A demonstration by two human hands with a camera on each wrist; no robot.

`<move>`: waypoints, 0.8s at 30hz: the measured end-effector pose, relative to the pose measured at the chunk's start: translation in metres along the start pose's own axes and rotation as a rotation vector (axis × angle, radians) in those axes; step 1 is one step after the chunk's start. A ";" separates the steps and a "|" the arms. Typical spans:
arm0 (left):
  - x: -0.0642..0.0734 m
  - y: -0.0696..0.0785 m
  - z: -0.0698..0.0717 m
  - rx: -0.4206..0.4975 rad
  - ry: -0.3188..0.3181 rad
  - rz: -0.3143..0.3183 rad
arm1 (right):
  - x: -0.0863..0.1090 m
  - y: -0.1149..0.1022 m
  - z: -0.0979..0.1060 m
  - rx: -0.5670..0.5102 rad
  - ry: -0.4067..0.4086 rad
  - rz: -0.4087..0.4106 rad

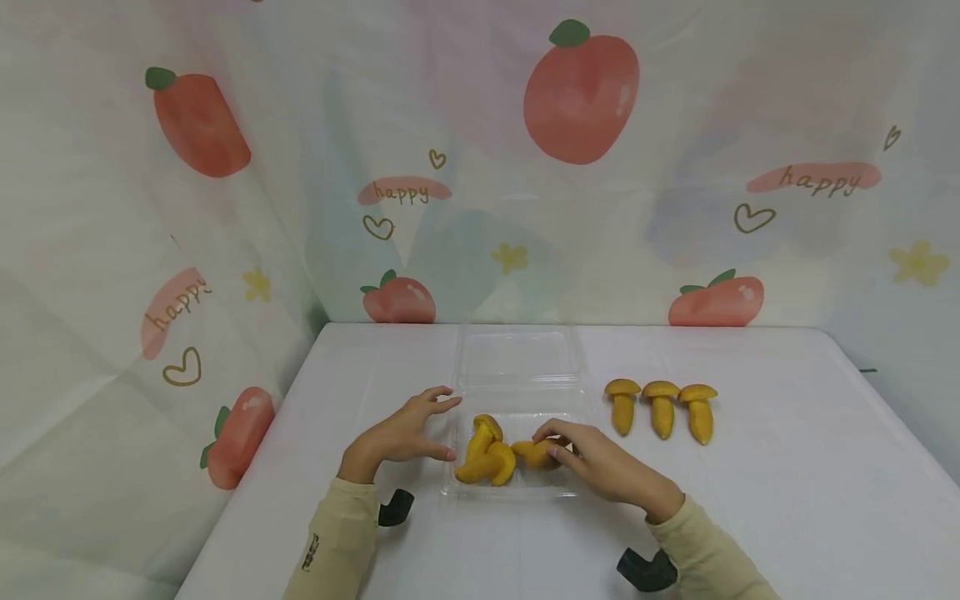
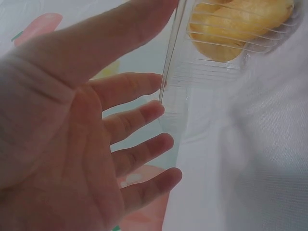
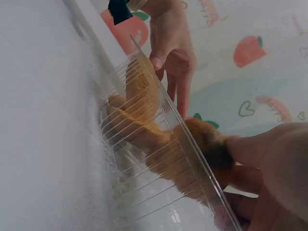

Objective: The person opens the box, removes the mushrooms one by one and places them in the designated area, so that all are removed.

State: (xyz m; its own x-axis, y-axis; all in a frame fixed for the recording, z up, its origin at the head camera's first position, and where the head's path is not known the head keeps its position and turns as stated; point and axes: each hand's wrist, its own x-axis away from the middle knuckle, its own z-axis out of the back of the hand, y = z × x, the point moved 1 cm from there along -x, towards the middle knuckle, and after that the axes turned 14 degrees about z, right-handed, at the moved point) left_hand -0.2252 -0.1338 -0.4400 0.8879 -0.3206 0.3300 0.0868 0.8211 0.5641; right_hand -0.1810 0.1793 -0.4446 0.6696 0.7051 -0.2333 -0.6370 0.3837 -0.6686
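A clear plastic clamshell box (image 1: 517, 493) lies unfolded on the table, its lid (image 1: 517, 354) tipped back to the far side. Two yellow toy mushrooms, one upright-lying (image 1: 477, 446) and one sideways (image 1: 472, 472), rest against each other in the box's left half. My right hand (image 1: 611, 468) pinches a third mushroom (image 1: 531, 454) between thumb and fingers, in the right half of the box. At the box's left rim (image 2: 168, 62), my left hand (image 1: 401, 432) has its fingers spread, with nothing in its grasp; whether the fingertips touch the rim, I cannot tell.
To the right of the lid, three more mushrooms stand in a row, left (image 1: 622, 407), middle (image 1: 662, 408) and right (image 1: 699, 412), caps pointing away. White cloth covers the table (image 1: 787, 483). A fruit-printed curtain (image 1: 480, 108) hangs behind and at the left.
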 end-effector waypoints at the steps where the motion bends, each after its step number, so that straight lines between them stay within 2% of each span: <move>1: 0.000 0.000 0.000 0.001 -0.001 0.003 | 0.000 0.000 0.000 -0.008 0.025 0.004; 6: 0.001 0.001 0.000 0.000 0.000 0.011 | -0.003 0.000 0.002 -0.054 0.155 0.042; 12: 0.000 0.001 0.001 -0.001 -0.002 0.017 | -0.002 0.003 0.007 -0.176 0.239 0.023; 16: 0.000 0.002 0.001 0.000 -0.001 0.018 | 0.000 0.007 0.010 -0.220 0.265 0.035; 24: 0.002 0.000 0.001 0.008 -0.004 0.017 | 0.003 0.008 0.014 -0.222 0.275 0.034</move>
State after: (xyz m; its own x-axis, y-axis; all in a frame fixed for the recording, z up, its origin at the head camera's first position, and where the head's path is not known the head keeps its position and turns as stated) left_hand -0.2239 -0.1342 -0.4388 0.8874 -0.3084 0.3426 0.0682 0.8229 0.5641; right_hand -0.1896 0.1927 -0.4405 0.7466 0.5167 -0.4191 -0.5823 0.2030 -0.7872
